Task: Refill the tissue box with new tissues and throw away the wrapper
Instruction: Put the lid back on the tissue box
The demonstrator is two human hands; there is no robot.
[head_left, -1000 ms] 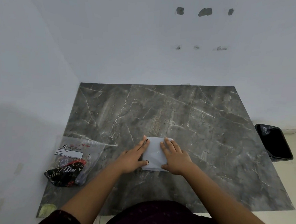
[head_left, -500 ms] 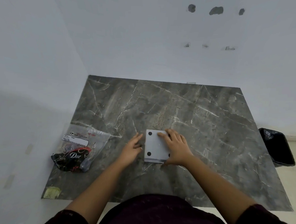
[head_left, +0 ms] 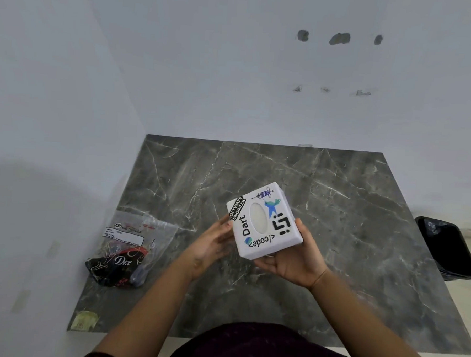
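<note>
A white cube tissue box (head_left: 265, 220) with stickers and an oval opening on its top face is held above the grey marble table (head_left: 336, 211), tilted toward me. My right hand (head_left: 292, 260) cups it from below and the right side. My left hand (head_left: 212, 242) presses against its left side. White tissue shows inside the oval opening. A crumpled clear plastic wrapper (head_left: 128, 252) with a white label and black-and-red print lies on the table's left side, apart from both hands.
A black bin (head_left: 449, 247) lined with a black bag stands on the floor off the table's right edge. White walls close in the table at the back and left. A yellowish scrap (head_left: 85, 320) lies at the table's front left corner.
The box lay bottom-up on the table under both hands. It has been lifted and turned over, so its stickered top with the oval opening faces me, held in both hands.
</note>
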